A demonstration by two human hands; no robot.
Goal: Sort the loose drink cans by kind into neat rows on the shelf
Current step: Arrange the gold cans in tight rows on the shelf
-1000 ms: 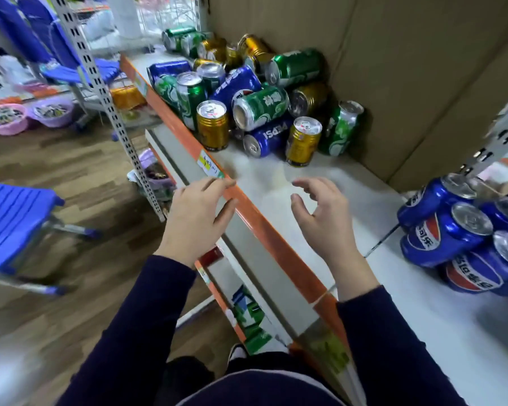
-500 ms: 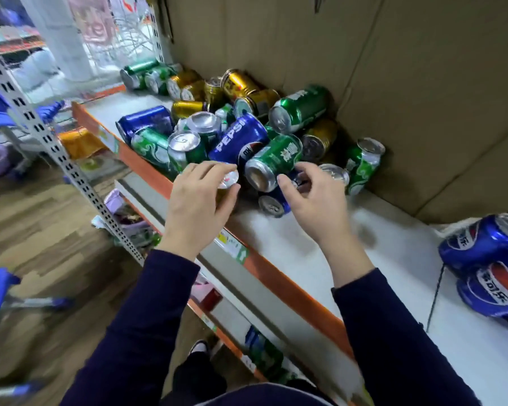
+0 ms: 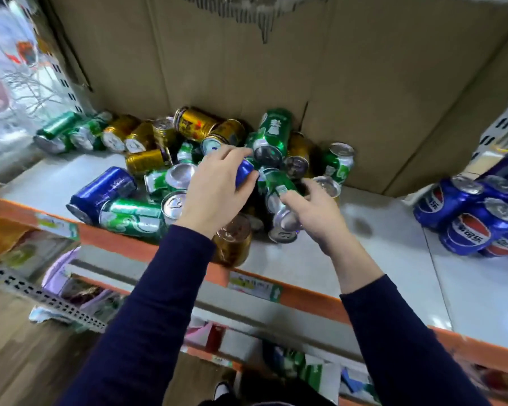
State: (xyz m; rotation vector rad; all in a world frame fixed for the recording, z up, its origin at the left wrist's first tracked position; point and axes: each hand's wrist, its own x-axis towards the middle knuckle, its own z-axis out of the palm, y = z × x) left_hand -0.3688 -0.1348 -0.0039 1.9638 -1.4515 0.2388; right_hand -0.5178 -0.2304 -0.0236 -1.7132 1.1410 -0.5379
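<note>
On the shelf (image 3: 305, 259), at the heap of loose cans (image 3: 147, 161): one can in each hand.
My left hand (image 3: 214, 191) wraps over a blue can (image 3: 245, 172) and my right hand (image 3: 316, 213) curls round a green can (image 3: 276, 183), both lying in the middle of the heap. I judge one kind per hand keeps the sorting clean (the blue group (image 3: 467, 218) sits well apart on the right), and the bare shelf between leaves room for rows.

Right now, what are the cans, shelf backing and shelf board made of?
Cans, like the front-left green can: thin metal, probably aluminium; glossy printed wall, bare silver lid. Backing: corrugated cardboard, matte brown, creased seams. Shelf board: smooth off-white, soft glare; painted metal or laminate, unclear.
</note>
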